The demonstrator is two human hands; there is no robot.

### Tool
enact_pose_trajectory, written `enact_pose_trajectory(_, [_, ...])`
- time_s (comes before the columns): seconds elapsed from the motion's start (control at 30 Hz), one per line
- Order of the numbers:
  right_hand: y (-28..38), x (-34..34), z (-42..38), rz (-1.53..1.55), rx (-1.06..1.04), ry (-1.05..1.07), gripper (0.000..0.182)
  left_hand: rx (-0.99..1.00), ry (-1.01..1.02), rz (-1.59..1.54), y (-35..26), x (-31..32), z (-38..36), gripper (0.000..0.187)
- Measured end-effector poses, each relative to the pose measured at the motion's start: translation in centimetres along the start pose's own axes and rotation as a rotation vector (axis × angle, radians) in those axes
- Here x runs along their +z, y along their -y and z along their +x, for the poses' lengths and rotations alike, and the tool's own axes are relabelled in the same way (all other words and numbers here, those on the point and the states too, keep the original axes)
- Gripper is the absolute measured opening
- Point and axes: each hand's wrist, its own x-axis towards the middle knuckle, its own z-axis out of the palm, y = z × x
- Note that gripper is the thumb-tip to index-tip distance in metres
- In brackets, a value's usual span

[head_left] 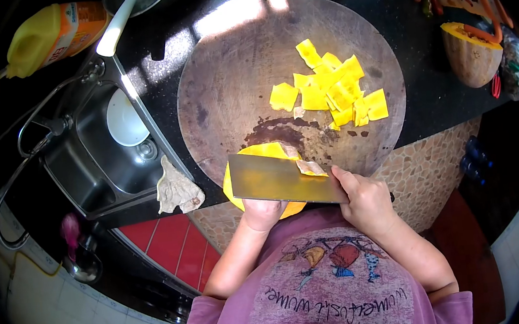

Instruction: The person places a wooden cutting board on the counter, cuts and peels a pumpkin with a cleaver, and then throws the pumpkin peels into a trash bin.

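Note:
My right hand [364, 199] is closed round the handle end of a broad cleaver [276, 176]. The blade lies across a large yellow piece of pumpkin [249, 152] at the near edge of the round wooden chopping board [221, 73]. A strip of pale rind [312, 168] rests against the blade's upper edge. From below, my left hand [264, 213] grips the pumpkin piece; the cleaver hides most of its fingers. Farther back on the board lies a loose pile of flat yellow pumpkin pieces [327, 88].
Left of the board is a steel sink [96, 170] with a white bowl [126, 118]; a crumpled cloth [177, 187] lies on its near corner. A yellow bottle [54, 38] stands behind. A cut pumpkin [474, 60] sits at the right on the black counter [426, 92].

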Motion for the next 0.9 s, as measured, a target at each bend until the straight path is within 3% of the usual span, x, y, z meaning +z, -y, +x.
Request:
enact_pose_trajectory(0.2, [1.0,-0.1,0.7,-0.005,0.092,0.073,0.043,0.019,0.007,0.041,0.2,0.1,0.0,0.032])
enact_pose_trajectory(0.47, [2.0,0.7,3.9,0.024,0.172,0.216,0.012,0.06,-0.028,0.16,-0.1,0.0,0.8,0.026])
enact_pose_trajectory(0.83, [1.3,-0.6,7.2,0.026,0.224,0.344,0.024,0.071,-0.054,0.156,-0.7,-0.1,1.2,0.026])
enact_pose_trajectory(0.9, [-0.4,0.3,6.9,0.467,0.349,0.258,0.03,0.049,0.004,0.155,-1.0,-0.5,1.0,0.027])
